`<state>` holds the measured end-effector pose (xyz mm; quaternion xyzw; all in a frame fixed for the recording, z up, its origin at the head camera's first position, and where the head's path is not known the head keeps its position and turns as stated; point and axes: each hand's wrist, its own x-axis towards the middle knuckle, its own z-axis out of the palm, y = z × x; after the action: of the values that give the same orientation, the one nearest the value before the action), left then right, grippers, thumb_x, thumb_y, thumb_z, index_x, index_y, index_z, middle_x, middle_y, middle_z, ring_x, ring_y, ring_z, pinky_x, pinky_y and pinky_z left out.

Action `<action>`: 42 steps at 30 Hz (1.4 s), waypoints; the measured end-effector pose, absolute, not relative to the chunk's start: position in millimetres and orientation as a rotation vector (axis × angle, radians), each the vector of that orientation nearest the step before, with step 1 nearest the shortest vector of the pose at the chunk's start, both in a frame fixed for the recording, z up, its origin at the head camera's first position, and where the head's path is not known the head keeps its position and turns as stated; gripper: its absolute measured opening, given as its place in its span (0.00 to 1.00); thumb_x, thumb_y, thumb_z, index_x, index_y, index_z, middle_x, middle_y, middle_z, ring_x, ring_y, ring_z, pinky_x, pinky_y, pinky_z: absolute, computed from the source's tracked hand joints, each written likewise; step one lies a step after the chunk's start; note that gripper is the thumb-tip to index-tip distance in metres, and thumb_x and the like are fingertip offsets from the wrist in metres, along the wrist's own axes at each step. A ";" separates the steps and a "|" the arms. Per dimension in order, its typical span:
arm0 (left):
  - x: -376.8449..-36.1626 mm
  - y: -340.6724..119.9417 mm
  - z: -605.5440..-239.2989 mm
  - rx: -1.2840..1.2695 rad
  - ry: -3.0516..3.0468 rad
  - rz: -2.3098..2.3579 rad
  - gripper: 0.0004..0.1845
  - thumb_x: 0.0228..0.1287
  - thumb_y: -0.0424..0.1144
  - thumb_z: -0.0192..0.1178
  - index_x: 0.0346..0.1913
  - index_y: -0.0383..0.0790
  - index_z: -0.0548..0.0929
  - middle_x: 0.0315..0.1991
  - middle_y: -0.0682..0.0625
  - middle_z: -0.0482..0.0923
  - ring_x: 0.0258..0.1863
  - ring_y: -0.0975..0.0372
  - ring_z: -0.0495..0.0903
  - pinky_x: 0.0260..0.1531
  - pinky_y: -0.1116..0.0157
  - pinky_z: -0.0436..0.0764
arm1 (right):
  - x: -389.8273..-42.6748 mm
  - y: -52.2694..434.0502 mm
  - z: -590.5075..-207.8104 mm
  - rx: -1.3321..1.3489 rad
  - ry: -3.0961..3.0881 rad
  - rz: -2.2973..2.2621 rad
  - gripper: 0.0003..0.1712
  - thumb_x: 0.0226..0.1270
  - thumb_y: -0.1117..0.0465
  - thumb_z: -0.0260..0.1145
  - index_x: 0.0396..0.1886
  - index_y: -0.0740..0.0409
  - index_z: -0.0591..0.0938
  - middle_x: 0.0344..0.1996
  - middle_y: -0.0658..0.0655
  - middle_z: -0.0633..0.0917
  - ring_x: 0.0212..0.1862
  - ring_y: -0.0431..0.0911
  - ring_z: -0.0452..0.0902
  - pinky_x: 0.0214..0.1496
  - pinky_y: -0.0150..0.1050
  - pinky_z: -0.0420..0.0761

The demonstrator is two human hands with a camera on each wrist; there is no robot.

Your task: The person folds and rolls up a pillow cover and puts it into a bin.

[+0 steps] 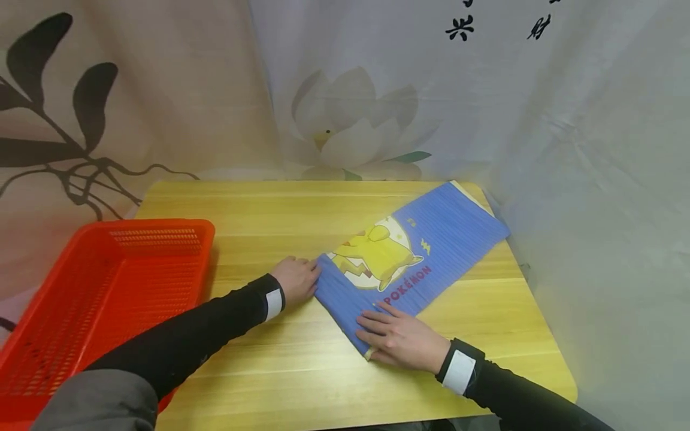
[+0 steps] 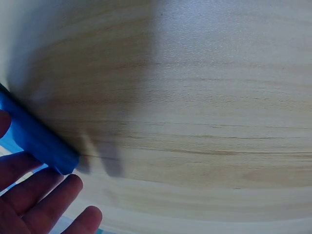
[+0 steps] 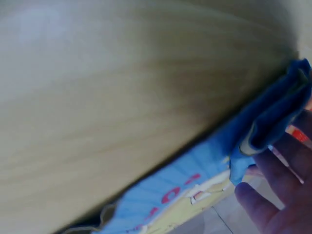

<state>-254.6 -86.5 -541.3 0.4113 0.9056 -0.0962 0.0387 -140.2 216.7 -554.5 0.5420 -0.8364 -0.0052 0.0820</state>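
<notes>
A blue ribbed towel (image 1: pixel 450 239) with a yellow cartoon print and red POKÉMON lettering lies folded, slanting across the table's right half. At its left corner my left hand (image 1: pixel 297 280) pinches the edge. The left wrist view shows the towel's blue corner (image 2: pixel 46 141) between thumb and fingers. My right hand (image 1: pixel 404 340) rests palm down over the near corner, its fingers spread and fairly straight on the cloth. Stacked folds (image 3: pixel 273 114) with a pale hem show beside those fingers in the right wrist view.
A red plastic basket (image 1: pixel 207 257) with slotted walls stands left of my left forearm, overlapping the wooden table (image 1: pixel 259 221). Printed cloth (image 1: pixel 205 90) hangs behind the table, and a pale sheet (image 1: pixel 604 197) borders its right side.
</notes>
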 end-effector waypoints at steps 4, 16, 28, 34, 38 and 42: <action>-253.1 -85.8 -542.7 1.261 2.770 -0.315 0.28 0.80 0.50 0.60 0.70 0.32 0.80 0.67 0.38 0.81 0.60 0.47 0.85 0.59 0.47 0.84 | -135.9 221.9 -562.3 1.614 -2.534 -0.040 0.34 0.72 0.39 0.72 0.70 0.52 0.84 0.67 0.56 0.85 0.70 0.52 0.80 0.73 0.57 0.76; -248.2 -87.4 -546.2 1.305 2.799 -0.329 0.28 0.79 0.48 0.61 0.70 0.29 0.79 0.67 0.35 0.80 0.61 0.45 0.84 0.59 0.46 0.84 | -119.8 228.0 -573.0 1.572 -2.681 -0.121 0.43 0.78 0.33 0.62 0.80 0.55 0.72 0.79 0.59 0.72 0.79 0.54 0.68 0.76 0.59 0.72; -247.8 -84.5 -533.7 1.317 2.787 -0.318 0.28 0.79 0.49 0.61 0.72 0.34 0.78 0.70 0.37 0.78 0.66 0.47 0.81 0.65 0.46 0.81 | -127.2 217.5 -561.9 1.624 -2.631 -0.015 0.37 0.81 0.35 0.58 0.78 0.52 0.76 0.76 0.58 0.76 0.78 0.53 0.70 0.80 0.56 0.67; -249.1 -82.3 -538.2 1.343 2.748 -0.327 0.29 0.80 0.50 0.60 0.74 0.38 0.77 0.73 0.39 0.76 0.70 0.48 0.79 0.66 0.47 0.80 | -128.4 210.6 -563.6 1.692 -2.651 0.064 0.37 0.82 0.37 0.58 0.78 0.55 0.75 0.76 0.60 0.75 0.77 0.53 0.71 0.78 0.49 0.71; -251.0 -83.1 -545.5 1.316 2.724 -0.301 0.29 0.81 0.50 0.59 0.76 0.41 0.76 0.75 0.39 0.74 0.73 0.48 0.76 0.68 0.46 0.78 | -125.7 210.2 -565.4 1.703 -2.694 0.072 0.39 0.83 0.36 0.56 0.79 0.57 0.74 0.77 0.61 0.74 0.77 0.54 0.71 0.76 0.47 0.73; -252.5 -84.3 -549.6 1.302 2.713 -0.278 0.29 0.81 0.50 0.58 0.77 0.41 0.75 0.76 0.39 0.73 0.73 0.48 0.75 0.69 0.45 0.77 | -123.2 211.2 -569.3 1.695 -2.728 0.101 0.40 0.83 0.35 0.56 0.81 0.57 0.71 0.79 0.62 0.71 0.80 0.55 0.67 0.77 0.49 0.72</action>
<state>-252.5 -84.3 -549.6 0.4300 0.8961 -0.0920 0.0598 -123.2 211.2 -569.3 0.5271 -0.8484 0.0315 -0.0358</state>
